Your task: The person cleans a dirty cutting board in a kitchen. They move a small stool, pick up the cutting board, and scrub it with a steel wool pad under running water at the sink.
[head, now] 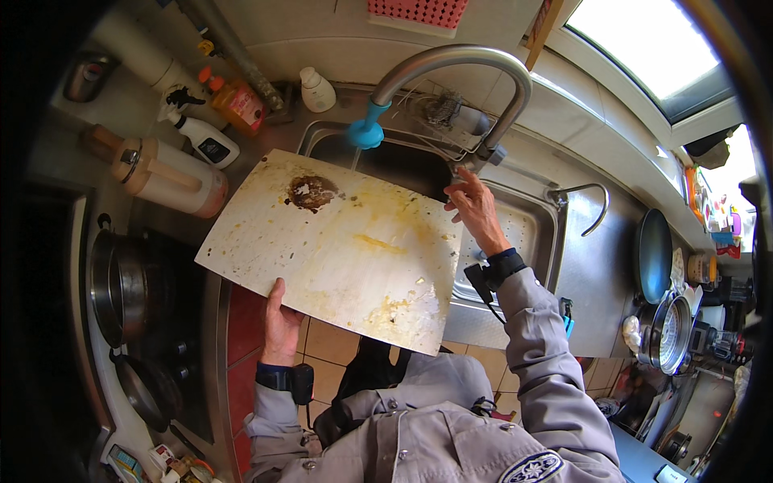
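Observation:
My left hand (281, 329) grips the near edge of a flat, whitish board (344, 253), thumb on top and fingers underneath. The board lies tilted across the front of the sink. Yellow stains, crumbs and a dark brown burnt-looking patch (312, 192) mark its surface. My right hand (473, 205) is at the base of the curved metal faucet (483, 154), beside the board's far right corner, fingers slightly apart; whether a fingertip touches the faucet is unclear. Below the faucet's blue nozzle (366, 134) a thin stream of water runs into the dark sink basin (398, 166), partly hidden by the board.
A beige thermos jug (172, 175), spray bottle (208, 142) and orange pump bottle (238, 108) stand left of the sink. Pots (130, 290) sit on the stove. A wire rack (444, 127) is behind the basin. Rightward are a second basin (513, 223) and small tap (583, 199).

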A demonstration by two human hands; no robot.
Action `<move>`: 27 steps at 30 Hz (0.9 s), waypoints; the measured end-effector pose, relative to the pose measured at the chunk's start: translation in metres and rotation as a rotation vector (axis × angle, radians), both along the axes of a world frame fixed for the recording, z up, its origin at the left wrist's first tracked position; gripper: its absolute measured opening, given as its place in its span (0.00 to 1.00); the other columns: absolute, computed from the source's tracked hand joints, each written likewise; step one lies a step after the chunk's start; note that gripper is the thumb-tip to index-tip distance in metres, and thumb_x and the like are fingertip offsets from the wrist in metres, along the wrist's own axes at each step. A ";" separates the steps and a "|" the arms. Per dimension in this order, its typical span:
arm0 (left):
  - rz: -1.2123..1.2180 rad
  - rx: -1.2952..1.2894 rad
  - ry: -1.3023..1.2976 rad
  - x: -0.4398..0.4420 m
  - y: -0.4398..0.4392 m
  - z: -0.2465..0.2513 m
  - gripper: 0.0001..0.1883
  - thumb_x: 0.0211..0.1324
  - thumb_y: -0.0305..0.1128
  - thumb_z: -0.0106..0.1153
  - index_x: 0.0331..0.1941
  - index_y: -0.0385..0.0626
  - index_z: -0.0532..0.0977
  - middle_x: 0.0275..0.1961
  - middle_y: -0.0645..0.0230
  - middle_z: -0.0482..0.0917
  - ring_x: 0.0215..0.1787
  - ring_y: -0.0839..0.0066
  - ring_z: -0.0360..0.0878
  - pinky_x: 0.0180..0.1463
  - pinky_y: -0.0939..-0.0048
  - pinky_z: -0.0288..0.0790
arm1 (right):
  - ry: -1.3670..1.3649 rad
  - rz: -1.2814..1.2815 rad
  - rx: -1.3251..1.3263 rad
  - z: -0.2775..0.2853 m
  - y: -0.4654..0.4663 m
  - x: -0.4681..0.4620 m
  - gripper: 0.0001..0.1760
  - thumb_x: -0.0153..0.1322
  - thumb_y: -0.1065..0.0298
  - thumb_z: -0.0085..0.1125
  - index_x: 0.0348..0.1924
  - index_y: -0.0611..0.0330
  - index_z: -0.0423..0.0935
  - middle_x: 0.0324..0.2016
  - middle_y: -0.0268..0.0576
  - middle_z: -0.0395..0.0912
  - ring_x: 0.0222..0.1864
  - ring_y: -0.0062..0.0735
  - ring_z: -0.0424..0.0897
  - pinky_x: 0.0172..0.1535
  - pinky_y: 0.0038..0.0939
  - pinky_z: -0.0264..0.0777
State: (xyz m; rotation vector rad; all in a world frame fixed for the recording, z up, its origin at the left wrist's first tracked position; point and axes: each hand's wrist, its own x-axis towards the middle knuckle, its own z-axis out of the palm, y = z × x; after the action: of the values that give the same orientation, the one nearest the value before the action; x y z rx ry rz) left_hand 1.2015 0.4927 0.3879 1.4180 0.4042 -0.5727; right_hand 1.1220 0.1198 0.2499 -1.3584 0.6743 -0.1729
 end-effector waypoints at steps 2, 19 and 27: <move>0.011 -0.007 0.002 0.000 0.002 -0.002 0.31 0.66 0.46 0.61 0.67 0.45 0.67 0.65 0.68 0.75 0.65 0.70 0.74 0.64 0.60 0.73 | -0.012 -0.005 0.008 0.000 0.001 -0.001 0.29 0.75 0.71 0.49 0.70 0.66 0.62 0.46 0.49 0.82 0.36 0.29 0.83 0.30 0.27 0.80; -0.061 -0.153 0.053 0.013 0.000 -0.033 0.29 0.69 0.49 0.57 0.65 0.44 0.69 0.64 0.65 0.76 0.64 0.68 0.75 0.63 0.61 0.73 | 0.230 0.150 -0.287 -0.011 0.030 -0.104 0.17 0.69 0.71 0.57 0.51 0.65 0.75 0.29 0.53 0.82 0.31 0.50 0.81 0.38 0.43 0.74; -0.013 -0.086 0.019 0.012 -0.010 -0.040 0.28 0.69 0.49 0.57 0.66 0.44 0.68 0.64 0.66 0.76 0.63 0.68 0.75 0.63 0.62 0.73 | 0.372 0.085 -0.138 -0.039 0.030 -0.166 0.21 0.69 0.68 0.57 0.53 0.70 0.75 0.32 0.54 0.85 0.31 0.45 0.84 0.38 0.39 0.78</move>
State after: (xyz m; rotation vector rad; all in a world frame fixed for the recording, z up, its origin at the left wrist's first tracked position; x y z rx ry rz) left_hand 1.2134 0.4823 0.3477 1.3346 0.3818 -0.6079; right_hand 0.9562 0.1499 0.2106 -1.5671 0.9257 0.1078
